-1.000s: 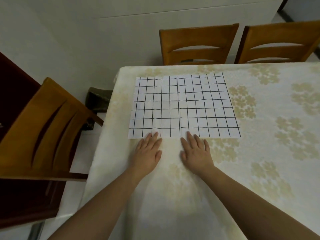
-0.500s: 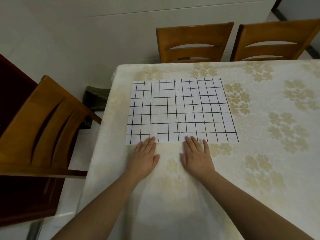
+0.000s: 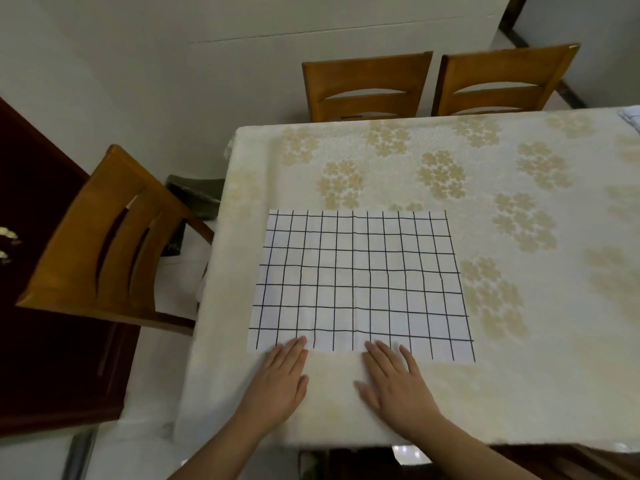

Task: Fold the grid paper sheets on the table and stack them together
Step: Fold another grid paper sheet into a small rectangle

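A white grid paper sheet (image 3: 360,282) with black lines lies flat and unfolded on the table (image 3: 519,375), with faint crease lines across it. My left hand (image 3: 280,379) lies flat, palm down, its fingertips on the sheet's near edge at the left. Flat on the cloth beside it, my right hand (image 3: 394,382) touches the same near edge with its fingertips, right of the middle. Neither hand grips anything. A corner of another white sheet (image 3: 632,117) shows at the far right edge of the table.
The table wears a cream cloth with pale flower prints. Two wooden chairs (image 3: 367,86) (image 3: 502,79) stand at the far side, and a third chair (image 3: 104,244) at the left. A dark wooden cabinet (image 3: 34,306) fills the left edge. The table's near edge lies just below my wrists.
The sheet has slid toward me along the table with both hands on its near edge. My view has pulled back, so the table's near edge now shows.
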